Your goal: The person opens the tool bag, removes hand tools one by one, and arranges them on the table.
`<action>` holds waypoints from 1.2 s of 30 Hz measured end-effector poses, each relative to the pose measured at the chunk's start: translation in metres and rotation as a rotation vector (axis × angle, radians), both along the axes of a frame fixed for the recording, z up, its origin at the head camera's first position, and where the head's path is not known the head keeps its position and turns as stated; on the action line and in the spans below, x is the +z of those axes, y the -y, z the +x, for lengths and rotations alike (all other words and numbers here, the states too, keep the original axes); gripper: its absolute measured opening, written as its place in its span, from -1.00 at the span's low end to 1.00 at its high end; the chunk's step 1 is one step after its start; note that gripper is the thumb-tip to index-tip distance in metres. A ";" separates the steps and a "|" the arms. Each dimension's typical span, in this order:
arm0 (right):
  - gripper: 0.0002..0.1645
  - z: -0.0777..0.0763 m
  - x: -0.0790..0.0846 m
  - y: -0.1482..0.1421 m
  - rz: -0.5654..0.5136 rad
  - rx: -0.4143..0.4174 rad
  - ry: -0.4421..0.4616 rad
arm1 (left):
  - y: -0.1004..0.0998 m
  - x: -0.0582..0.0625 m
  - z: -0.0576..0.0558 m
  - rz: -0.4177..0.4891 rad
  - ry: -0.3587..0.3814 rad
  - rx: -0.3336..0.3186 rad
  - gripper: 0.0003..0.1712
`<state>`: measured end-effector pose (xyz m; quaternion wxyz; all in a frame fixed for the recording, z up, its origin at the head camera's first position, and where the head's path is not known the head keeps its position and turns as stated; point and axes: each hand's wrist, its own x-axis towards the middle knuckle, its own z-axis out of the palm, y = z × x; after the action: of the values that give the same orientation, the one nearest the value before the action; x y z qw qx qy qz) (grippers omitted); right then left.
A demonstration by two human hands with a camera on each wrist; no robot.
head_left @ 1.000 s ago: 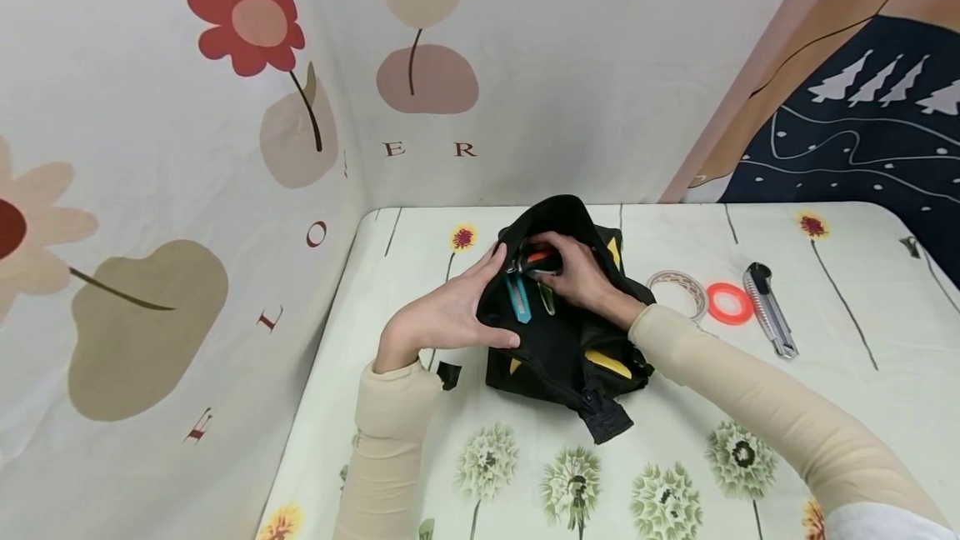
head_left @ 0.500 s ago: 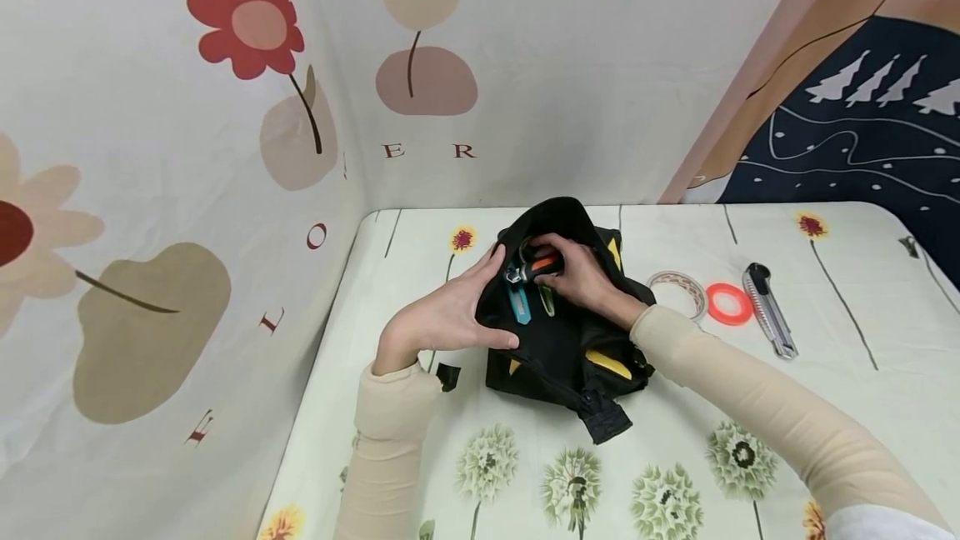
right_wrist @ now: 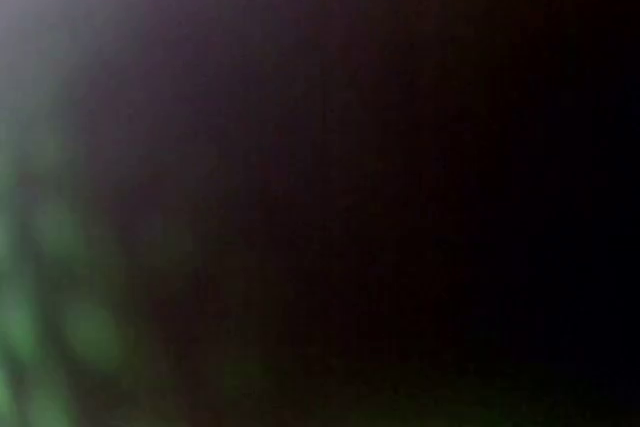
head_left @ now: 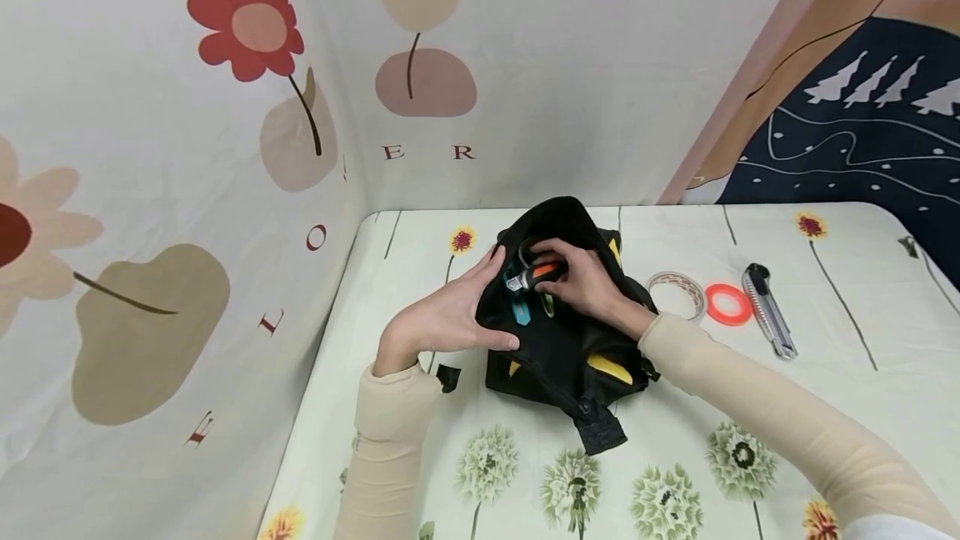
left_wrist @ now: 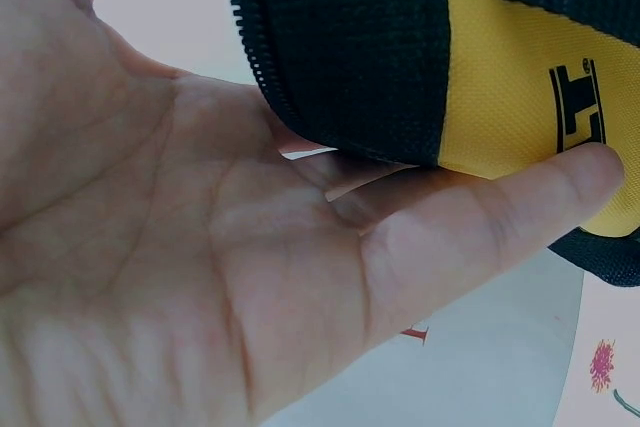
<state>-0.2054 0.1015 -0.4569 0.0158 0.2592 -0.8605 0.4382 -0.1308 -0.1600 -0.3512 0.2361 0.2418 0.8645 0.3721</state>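
Note:
A black tool bag (head_left: 536,365) with yellow patches stands with its mouth gaping in the head view. My left hand (head_left: 450,302) is at the bag's left rim, thumb and fingers spread apart. In the left wrist view, straight fingers (left_wrist: 480,222) lie against the yellow-and-black outside of the bag, beside a zipper edge. Inside the mouth, my right hand (head_left: 585,280) grips a black-and-orange-handled tool (head_left: 542,273) with a silver metal head. Below that tool lie a turquoise slim tool (head_left: 521,310) and a green item (head_left: 548,305), partly hidden. The right wrist view is dark and blurred.
Right of the bag lie a roll of tape (head_left: 697,294), an orange-red ring-shaped roll (head_left: 729,305) and a snap-off utility knife (head_left: 770,311). A black strap (head_left: 600,430) hangs onto the flowered tablecloth (head_left: 420,457). A fabric-covered wall (head_left: 547,148) rises behind.
My right hand has shifted slightly toward me inside the bag, and the black-and-orange tool has come into fuller view, its head lower. The bag's front strap has swung slightly. My left hand stays put.

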 end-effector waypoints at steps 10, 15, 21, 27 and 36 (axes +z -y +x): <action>-0.35 0.012 0.012 -0.009 -0.035 0.041 0.045 | -0.001 -0.002 0.001 -0.006 0.002 0.007 0.44; -0.37 0.018 0.015 -0.011 -0.082 0.054 0.061 | -0.001 -0.001 0.001 -0.003 0.003 0.010 0.43; -0.38 0.032 0.022 -0.012 -0.127 0.057 0.089 | -0.003 0.000 0.000 -0.004 -0.007 -0.001 0.44; -0.42 0.046 0.031 -0.015 -0.169 0.062 0.067 | -0.003 0.000 -0.001 -0.001 -0.010 -0.007 0.45; -0.50 0.060 0.046 -0.019 -0.268 0.052 0.060 | -0.003 0.000 0.000 -0.008 -0.010 -0.003 0.45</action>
<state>-0.1451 0.1201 -0.4109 0.0131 0.2637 -0.7873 0.5571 -0.1307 -0.1566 -0.3514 0.2333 0.2439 0.8668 0.3671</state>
